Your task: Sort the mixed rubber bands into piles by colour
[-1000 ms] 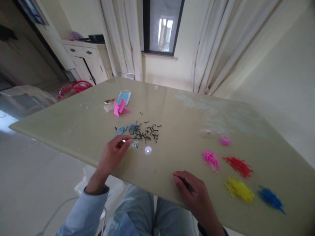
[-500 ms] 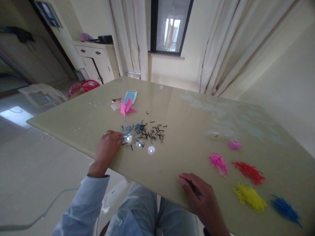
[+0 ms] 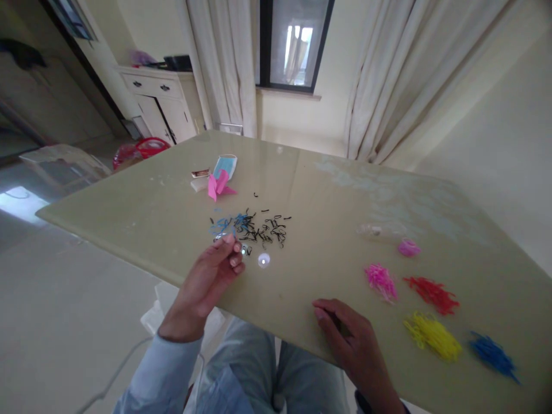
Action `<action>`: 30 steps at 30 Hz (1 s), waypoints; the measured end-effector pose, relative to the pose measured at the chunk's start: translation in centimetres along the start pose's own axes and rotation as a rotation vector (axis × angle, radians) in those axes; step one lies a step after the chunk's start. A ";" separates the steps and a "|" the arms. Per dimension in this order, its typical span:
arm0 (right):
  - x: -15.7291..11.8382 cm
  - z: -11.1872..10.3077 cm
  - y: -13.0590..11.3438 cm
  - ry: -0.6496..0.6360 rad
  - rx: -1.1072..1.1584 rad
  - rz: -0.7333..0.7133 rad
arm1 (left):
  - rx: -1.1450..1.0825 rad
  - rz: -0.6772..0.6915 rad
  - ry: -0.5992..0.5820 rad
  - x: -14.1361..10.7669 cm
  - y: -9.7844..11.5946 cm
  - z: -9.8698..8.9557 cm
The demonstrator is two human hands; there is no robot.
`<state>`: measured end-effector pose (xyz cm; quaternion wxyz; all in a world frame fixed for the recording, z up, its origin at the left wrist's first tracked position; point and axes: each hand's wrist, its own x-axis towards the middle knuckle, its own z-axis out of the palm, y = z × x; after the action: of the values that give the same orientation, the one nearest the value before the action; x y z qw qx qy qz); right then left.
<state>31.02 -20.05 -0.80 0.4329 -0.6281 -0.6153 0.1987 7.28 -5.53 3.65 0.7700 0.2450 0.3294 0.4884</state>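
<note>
In the head view, we work at a table (image 3: 328, 230), our left hand (image 3: 213, 273) poised at the near edge of the black pile (image 3: 259, 233), where blue bits (image 3: 222, 224) mingle along its left side. Our left thumb and forefinger press together, the other fingers curled; whether a bit is pinched between them, we cannot tell. Our right hand (image 3: 349, 330) rests nearer us than the black pile and to its right, thumb and forefinger tips together, nothing visible in them. Well right of the black pile lie a pink heap (image 3: 382, 282), a red heap (image 3: 433, 294), a yellow heap (image 3: 433, 336) and a blue heap (image 3: 493, 352). Beyond it sit a mask (image 3: 228, 165) and pink paper (image 3: 219, 185). The step in hand, we judge, is picking through the mix; the next move seems to call for a light fingertip pinch that leaves neighbouring bits undisturbed.
</note>
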 end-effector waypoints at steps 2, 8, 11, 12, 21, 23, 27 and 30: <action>0.0 0.0 -0.1 -0.004 0.012 0.006 | -0.070 -0.087 -0.062 -0.5 -1.4 2.0; 0.0 0.0 -0.7 -0.034 0.036 0.062 | -0.243 -0.371 -0.247 -0.7 -5.2 6.2; -0.1 0.0 -0.8 -0.053 0.057 0.080 | -0.232 -0.428 -0.284 -0.7 -6.4 7.7; -0.1 0.0 -0.8 -0.055 0.061 0.083 | -0.222 -0.442 -0.295 -0.7 -6.8 8.1; 0.1 0.3 -0.8 -0.035 0.073 0.080 | -0.191 -0.474 -0.327 -0.5 -8.5 10.0; 0.1 0.3 -0.9 -0.036 0.076 0.079 | -0.190 -0.472 -0.322 -0.4 -8.6 10.1; 0.1 0.4 -0.8 -0.034 0.079 0.074 | -0.177 -0.461 -0.320 -0.2 -8.8 10.3; 0.2 0.7 -0.5 -0.021 0.062 0.057 | -0.164 -0.464 -0.326 -0.1 -8.8 10.9</action>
<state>30.21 -19.77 -0.73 0.4399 -0.6295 -0.5953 0.2362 20.57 -9.79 4.77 0.9212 0.1753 0.2078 0.2784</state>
